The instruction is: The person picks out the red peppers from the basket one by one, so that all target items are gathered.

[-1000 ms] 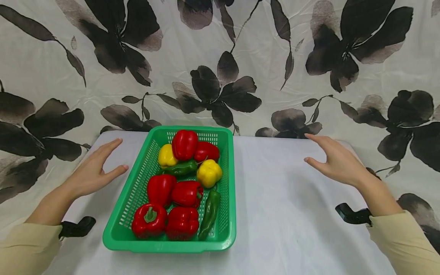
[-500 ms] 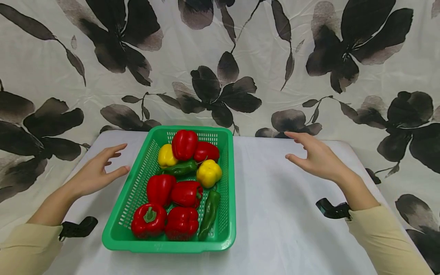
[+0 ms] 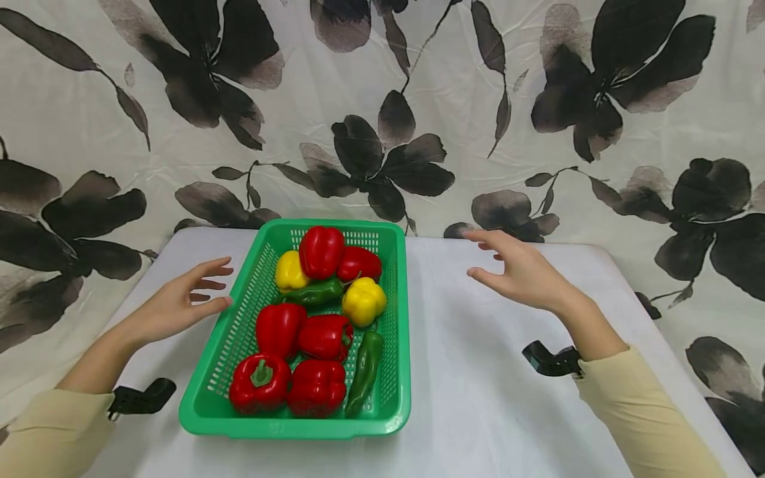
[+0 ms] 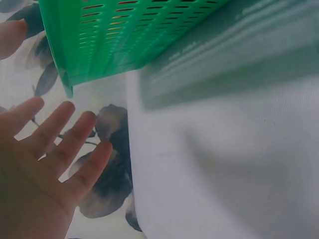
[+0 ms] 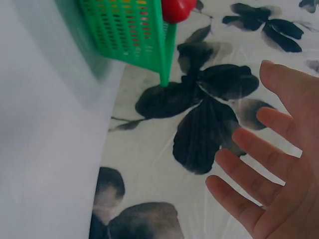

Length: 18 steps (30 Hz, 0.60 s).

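A green perforated plastic basket stands on the white table, left of centre. Inside lie several red bell peppers, two yellow bell peppers and two long green peppers. Just off the basket's left side is my left hand, its fingers spread loosely and its thumb tip right at the rim in the head view. My right hand hovers over the table to the right of the basket, fingers relaxed and apart from it. Neither hand holds anything.
A white cloth covers the table. Behind it hangs a floral curtain with dark blossoms. Black wrist cameras sit at both sleeve cuffs.
My right hand has moved left toward the basket. My left hand has shifted slightly right and down, closer to the rim, its fingers bending a little. The basket and peppers stay put.
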Motion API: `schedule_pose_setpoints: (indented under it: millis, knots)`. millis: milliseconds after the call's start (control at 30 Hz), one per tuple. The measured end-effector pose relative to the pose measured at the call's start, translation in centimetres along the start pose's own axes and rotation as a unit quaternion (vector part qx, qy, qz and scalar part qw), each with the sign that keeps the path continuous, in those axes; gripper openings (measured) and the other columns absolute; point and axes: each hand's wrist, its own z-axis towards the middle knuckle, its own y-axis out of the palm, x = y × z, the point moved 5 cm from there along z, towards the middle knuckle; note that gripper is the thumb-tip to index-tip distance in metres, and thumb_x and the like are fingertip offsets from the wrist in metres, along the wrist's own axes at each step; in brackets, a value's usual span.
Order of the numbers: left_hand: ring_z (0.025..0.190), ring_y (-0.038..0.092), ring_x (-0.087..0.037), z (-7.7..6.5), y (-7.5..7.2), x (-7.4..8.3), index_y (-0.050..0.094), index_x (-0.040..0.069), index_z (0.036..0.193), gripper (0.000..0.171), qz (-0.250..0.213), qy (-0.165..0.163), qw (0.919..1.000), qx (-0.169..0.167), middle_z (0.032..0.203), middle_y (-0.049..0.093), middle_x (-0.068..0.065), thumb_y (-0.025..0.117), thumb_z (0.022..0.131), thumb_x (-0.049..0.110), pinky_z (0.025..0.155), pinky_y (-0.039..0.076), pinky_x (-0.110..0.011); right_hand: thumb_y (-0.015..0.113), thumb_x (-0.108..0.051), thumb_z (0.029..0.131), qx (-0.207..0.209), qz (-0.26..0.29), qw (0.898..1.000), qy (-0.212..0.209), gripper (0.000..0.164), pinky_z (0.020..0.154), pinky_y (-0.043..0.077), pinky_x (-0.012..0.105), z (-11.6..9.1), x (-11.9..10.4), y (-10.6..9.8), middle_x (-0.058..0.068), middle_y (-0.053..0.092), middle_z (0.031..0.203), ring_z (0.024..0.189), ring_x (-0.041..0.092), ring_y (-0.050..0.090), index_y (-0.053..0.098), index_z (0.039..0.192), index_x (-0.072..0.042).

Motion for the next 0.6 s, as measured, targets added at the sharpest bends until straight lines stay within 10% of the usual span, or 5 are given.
schedule_pose_setpoints:
  millis: [600]
  knots:
    - [0.100, 0.058, -0.034, 0.1, 0.7, 0.2, 0.026, -0.002, 0.142, 0.068, -0.046, -0.030, 0.9977, -0.039, 0.125, 0.048, -0.028, 0.060, 0.089, 0.023, 0.074, 0.054, -0.046, 0.067, -0.020, 0.084, -0.047, 0.048, 0.997, -0.033, 0.052, 0.092, 0.047, 0.042, 2.4, -3.6, 1.7, 0.005, 0.052, 0.130, 0.115, 0.024, 0.054, 0.048, 0.132, -0.012]
